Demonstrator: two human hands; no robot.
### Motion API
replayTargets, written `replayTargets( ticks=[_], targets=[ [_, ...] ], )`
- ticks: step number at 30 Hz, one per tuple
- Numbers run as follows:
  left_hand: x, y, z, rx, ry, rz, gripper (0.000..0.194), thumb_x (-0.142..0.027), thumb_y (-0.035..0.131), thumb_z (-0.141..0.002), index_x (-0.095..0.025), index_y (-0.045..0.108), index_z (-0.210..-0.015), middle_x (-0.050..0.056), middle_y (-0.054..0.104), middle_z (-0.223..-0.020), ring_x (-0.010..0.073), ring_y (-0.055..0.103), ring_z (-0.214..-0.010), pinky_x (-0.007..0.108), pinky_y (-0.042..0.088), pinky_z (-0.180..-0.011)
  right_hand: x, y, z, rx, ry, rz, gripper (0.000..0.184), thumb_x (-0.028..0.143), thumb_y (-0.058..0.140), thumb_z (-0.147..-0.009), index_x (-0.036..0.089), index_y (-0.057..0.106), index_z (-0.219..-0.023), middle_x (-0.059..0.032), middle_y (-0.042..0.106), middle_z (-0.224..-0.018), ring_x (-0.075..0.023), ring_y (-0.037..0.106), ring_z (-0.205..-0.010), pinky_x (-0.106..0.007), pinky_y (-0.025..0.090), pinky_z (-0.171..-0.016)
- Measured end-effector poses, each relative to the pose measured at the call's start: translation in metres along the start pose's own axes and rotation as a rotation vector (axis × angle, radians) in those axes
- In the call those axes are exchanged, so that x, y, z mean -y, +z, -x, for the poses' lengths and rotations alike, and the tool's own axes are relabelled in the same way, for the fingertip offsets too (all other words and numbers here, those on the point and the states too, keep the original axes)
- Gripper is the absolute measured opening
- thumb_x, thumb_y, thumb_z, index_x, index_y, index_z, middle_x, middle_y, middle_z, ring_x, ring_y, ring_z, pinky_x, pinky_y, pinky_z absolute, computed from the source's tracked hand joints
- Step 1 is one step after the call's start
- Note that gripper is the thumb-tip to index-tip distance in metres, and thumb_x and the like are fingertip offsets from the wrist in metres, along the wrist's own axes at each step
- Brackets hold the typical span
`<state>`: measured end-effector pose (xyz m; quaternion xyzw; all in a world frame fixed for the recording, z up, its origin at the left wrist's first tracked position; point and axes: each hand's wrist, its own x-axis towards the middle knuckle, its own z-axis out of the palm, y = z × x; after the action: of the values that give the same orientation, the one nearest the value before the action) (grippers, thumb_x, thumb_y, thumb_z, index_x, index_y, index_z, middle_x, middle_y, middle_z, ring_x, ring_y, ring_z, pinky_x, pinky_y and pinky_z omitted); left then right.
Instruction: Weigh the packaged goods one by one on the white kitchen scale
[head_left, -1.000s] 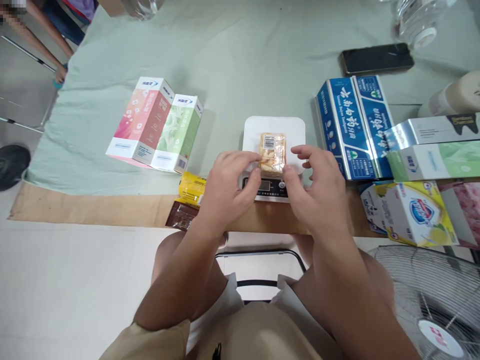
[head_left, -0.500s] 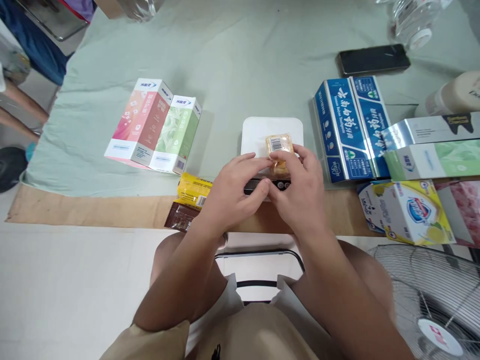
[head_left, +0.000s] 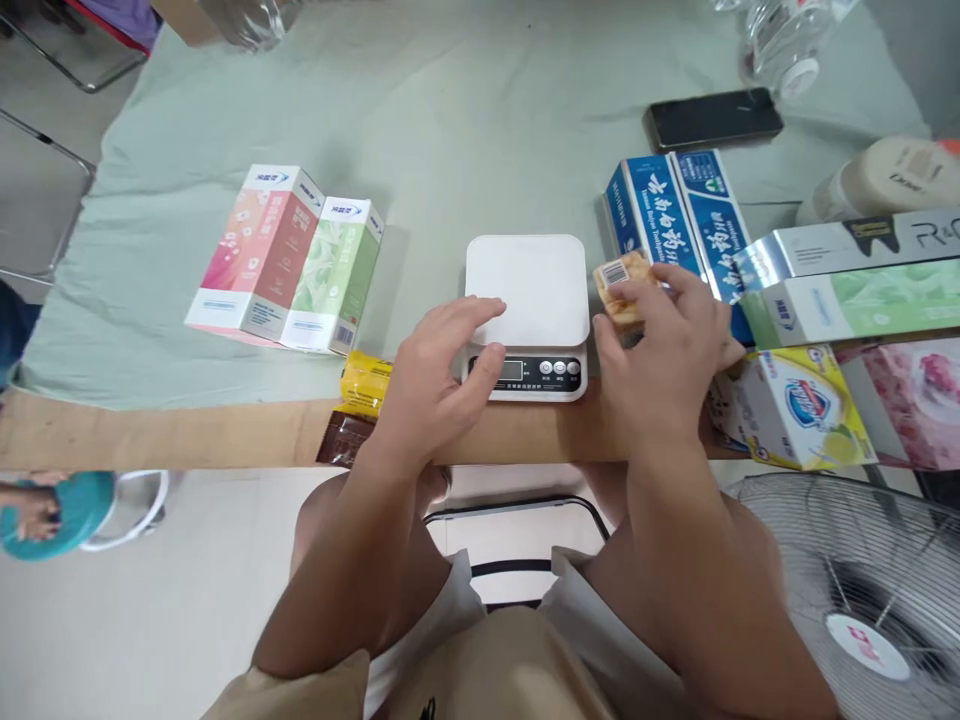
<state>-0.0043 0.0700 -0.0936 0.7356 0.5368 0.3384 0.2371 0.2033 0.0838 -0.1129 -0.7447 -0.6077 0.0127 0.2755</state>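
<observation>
A white kitchen scale with a dark display sits at the table's near edge, its platform bare. My right hand is closed on a small clear-wrapped snack pack with a barcode, held just right of the scale beside the blue toothpaste boxes. My left hand rests open at the scale's left front corner, fingers on the platform edge, thumb near the display.
A pink box and a green box lie at left. A yellow packet and a brown packet sit near my left wrist. More boxes, a phone, bottles and a fan crowd the right.
The snack pack was on the scale between both hands. My right hand lifted it off and carried it right, while my left hand stayed by the scale.
</observation>
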Motion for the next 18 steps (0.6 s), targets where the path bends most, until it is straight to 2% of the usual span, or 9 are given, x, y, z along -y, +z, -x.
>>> replayTargets(
  ticks=[3, 5, 9, 12, 14, 16, 18],
  targets=[
    [0.001, -0.008, 0.000, -0.046, -0.031, 0.011, 0.036, -0.038, 0.053, -0.101, -0.023, 0.070, -0.128, 0.005, 0.075, -0.136, 0.0241, 0.067, -0.132, 0.041, 0.053, -0.118, 0.001, -0.006, 0.005, 0.034, -0.086, 0.024, 0.023, 0.030, 0.066, -0.091, 0.026, 0.077, -0.112, -0.0130, 0.058, -0.155, -0.0471, 0.046, -0.140, -0.077, 0.034, -0.107],
    [0.002, -0.016, 0.001, -0.093, -0.066, 0.023, 0.034, -0.040, 0.054, -0.101, -0.026, 0.071, -0.127, 0.003, 0.075, -0.135, 0.0246, 0.067, -0.131, 0.041, 0.053, -0.117, 0.003, -0.015, 0.008, -0.003, -0.139, -0.001, 0.024, 0.033, 0.063, -0.094, 0.026, 0.077, -0.112, -0.0139, 0.060, -0.154, -0.0477, 0.046, -0.143, -0.075, 0.035, -0.109],
    [0.007, -0.034, 0.004, -0.210, -0.212, 0.058, 0.030, -0.045, 0.058, -0.102, -0.028, 0.071, -0.123, 0.002, 0.075, -0.131, 0.0255, 0.067, -0.127, 0.041, 0.053, -0.114, 0.017, -0.024, 0.016, -0.064, -0.311, -0.226, 0.022, 0.027, 0.057, -0.097, 0.022, 0.074, -0.111, -0.0144, 0.072, -0.130, -0.0352, 0.064, -0.126, -0.056, 0.049, -0.107],
    [0.013, -0.045, 0.008, -0.231, -0.352, 0.040, 0.028, -0.042, 0.057, -0.103, -0.025, 0.073, -0.119, 0.003, 0.076, -0.123, 0.0265, 0.068, -0.119, 0.042, 0.054, -0.107, 0.040, -0.019, 0.029, 0.102, -0.465, -0.355, 0.020, 0.022, 0.056, -0.097, 0.020, 0.073, -0.107, -0.0109, 0.077, -0.110, -0.0275, 0.071, -0.107, -0.044, 0.056, -0.094],
    [0.016, -0.051, 0.012, -0.187, -0.451, 0.031, 0.027, -0.039, 0.055, -0.103, -0.024, 0.074, -0.116, 0.002, 0.076, -0.115, 0.0252, 0.070, -0.107, 0.041, 0.055, -0.099, 0.057, -0.012, 0.041, 0.270, -0.528, -0.358, 0.021, 0.021, 0.055, -0.098, 0.020, 0.073, -0.107, -0.0097, 0.078, -0.110, -0.0259, 0.071, -0.104, -0.041, 0.055, -0.092],
    [0.019, -0.056, 0.017, -0.138, -0.502, 0.039, 0.027, -0.040, 0.054, -0.104, -0.024, 0.074, -0.113, 0.003, 0.076, -0.108, 0.0240, 0.069, -0.101, 0.039, 0.055, -0.094, 0.074, -0.004, 0.054, 0.417, -0.552, -0.307, 0.022, 0.023, 0.057, -0.099, 0.021, 0.073, -0.112, -0.0102, 0.077, -0.120, -0.0281, 0.068, -0.113, -0.044, 0.053, -0.097],
    [0.022, -0.059, 0.022, -0.110, -0.496, 0.047, 0.028, -0.042, 0.053, -0.104, -0.025, 0.074, -0.109, 0.004, 0.076, -0.106, 0.0243, 0.068, -0.103, 0.038, 0.054, -0.094, 0.088, 0.003, 0.066, 0.516, -0.559, -0.228, 0.025, 0.028, 0.061, -0.098, 0.022, 0.072, -0.120, -0.0112, 0.074, -0.133, -0.0332, 0.061, -0.128, -0.049, 0.048, -0.106]
  ],
)
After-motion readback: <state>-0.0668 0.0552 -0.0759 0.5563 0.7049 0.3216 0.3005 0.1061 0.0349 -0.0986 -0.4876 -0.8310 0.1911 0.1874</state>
